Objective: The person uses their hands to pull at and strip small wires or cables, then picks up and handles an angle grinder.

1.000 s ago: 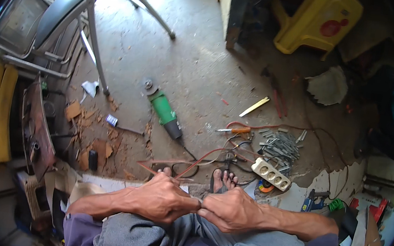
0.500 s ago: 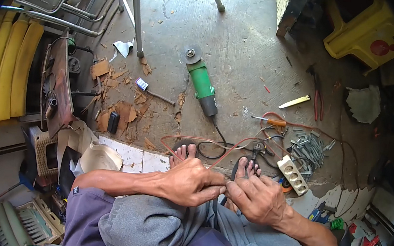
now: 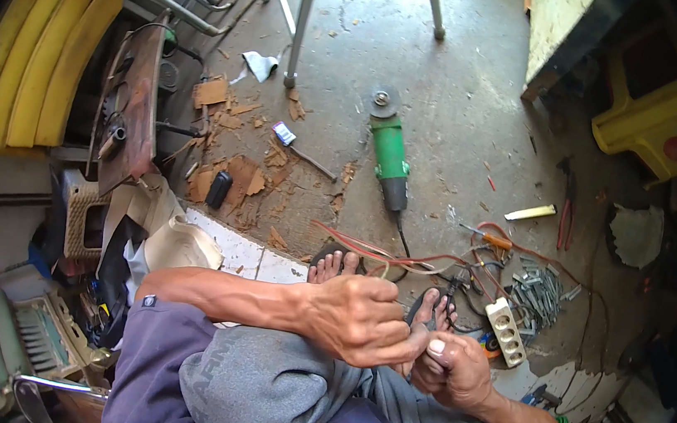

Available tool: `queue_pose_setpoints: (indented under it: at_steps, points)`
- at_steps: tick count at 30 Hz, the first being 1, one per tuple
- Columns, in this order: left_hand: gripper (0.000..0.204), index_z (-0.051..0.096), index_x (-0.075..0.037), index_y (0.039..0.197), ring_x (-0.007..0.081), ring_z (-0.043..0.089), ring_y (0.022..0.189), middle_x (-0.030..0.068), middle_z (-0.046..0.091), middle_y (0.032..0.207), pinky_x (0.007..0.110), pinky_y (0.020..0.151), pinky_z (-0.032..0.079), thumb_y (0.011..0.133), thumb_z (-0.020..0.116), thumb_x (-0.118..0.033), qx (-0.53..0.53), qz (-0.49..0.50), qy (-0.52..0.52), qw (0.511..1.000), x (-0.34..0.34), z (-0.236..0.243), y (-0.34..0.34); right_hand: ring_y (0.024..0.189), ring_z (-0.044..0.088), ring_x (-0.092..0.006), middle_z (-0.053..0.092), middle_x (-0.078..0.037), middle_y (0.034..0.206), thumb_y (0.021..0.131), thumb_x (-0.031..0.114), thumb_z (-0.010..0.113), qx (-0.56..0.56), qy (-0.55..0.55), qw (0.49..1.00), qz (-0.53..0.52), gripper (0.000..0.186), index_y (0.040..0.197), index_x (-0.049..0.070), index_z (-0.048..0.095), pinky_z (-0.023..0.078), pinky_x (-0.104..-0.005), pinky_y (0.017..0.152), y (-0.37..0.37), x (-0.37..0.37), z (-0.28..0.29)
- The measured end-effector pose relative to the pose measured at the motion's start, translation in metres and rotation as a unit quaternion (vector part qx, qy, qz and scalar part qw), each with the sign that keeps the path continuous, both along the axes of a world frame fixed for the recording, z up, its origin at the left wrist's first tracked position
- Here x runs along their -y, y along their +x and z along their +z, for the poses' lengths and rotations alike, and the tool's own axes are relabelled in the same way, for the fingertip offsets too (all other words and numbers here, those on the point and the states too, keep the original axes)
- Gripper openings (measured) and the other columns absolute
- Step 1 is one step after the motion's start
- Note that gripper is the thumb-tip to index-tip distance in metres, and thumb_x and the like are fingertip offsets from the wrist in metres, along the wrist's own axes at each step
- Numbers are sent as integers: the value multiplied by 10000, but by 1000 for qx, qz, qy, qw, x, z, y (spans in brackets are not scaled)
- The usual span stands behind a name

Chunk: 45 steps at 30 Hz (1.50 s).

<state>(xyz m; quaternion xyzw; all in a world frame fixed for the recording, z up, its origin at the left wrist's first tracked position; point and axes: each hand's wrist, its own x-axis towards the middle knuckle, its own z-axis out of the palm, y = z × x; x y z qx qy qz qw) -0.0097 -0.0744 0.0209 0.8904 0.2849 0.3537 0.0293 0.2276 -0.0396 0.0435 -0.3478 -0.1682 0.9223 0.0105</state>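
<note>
My left hand [image 3: 360,318] is closed in a fist above the knees, with a thin reddish two-strand electric cable [image 3: 344,238] running up to it. A pale stretch of the cable shows just above the knuckles. Against its fingertips, my right hand [image 3: 454,370] is closed in a pinch, thumb on top. What sits between the right fingers is hidden by the fingers themselves. Beyond the feet, the cable joins a tangle beside a white multi-socket power strip [image 3: 506,332]. A green angle grinder [image 3: 390,150] lies on the floor ahead, its black cord trailing toward the feet.
An orange-handled screwdriver [image 3: 495,240], a pile of grey metal pieces [image 3: 540,298], a yellow cutter [image 3: 530,212] and red-handled pliers [image 3: 565,221] lie to the right. Left are a hammer [image 3: 312,163], a black case [image 3: 220,189] and brown scraps. Chair legs [image 3: 302,23] stand ahead.
The view has shifted, so the floor things sit farther right. My left hand has turned into a tighter fist, my right thumb now shows on top, and the cable loop has flattened.
</note>
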Motion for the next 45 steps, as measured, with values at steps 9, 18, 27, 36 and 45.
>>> queue_pose_setpoints:
  at_steps: [9, 18, 27, 36, 45]
  points:
    - [179, 606, -44, 797, 335, 568, 458, 134, 532, 518, 478, 482, 436, 907, 666, -172, 70, 53, -443, 892, -10, 8, -6, 655, 580, -246, 617, -108, 903, 818, 109, 731, 60, 900, 418, 104, 325, 1099, -17, 626, 425, -361, 552, -8, -26, -17]
    - [163, 612, -46, 789, 290, 655, 563, 131, 589, 577, 434, 546, 486, 815, 664, -198, 55, 36, -313, 948, -4, 18, 1, 523, 491, -183, 498, -52, 664, 955, 222, 628, 105, 586, 801, 65, 207, 910, 34, 555, 435, -342, 492, 3, -8, -22]
    - [184, 635, -12, 794, 356, 671, 599, 183, 638, 636, 477, 549, 510, 856, 649, -185, 81, 84, -412, 904, 4, 16, 8, 615, 608, -245, 637, -141, 837, 941, 156, 663, 72, 815, 573, 47, 275, 1107, -52, 595, 491, -346, 536, -9, -10, -19]
    - [129, 652, -63, 912, 398, 636, 556, 175, 612, 599, 511, 514, 478, 864, 648, -183, 26, 23, -460, 887, 14, 7, 1, 595, 600, -269, 586, -109, 727, 865, 32, 705, -16, 816, 545, 194, 178, 1006, -8, 604, 447, -385, 520, 0, -16, -16]
    - [91, 600, -73, 865, 350, 649, 578, 132, 614, 630, 440, 530, 511, 862, 690, -90, 101, 213, -406, 883, 16, -6, -23, 510, 577, -260, 565, -129, 603, 1062, 203, 497, 159, 622, 753, 146, 329, 818, -7, 563, 444, -380, 522, 23, -17, -54]
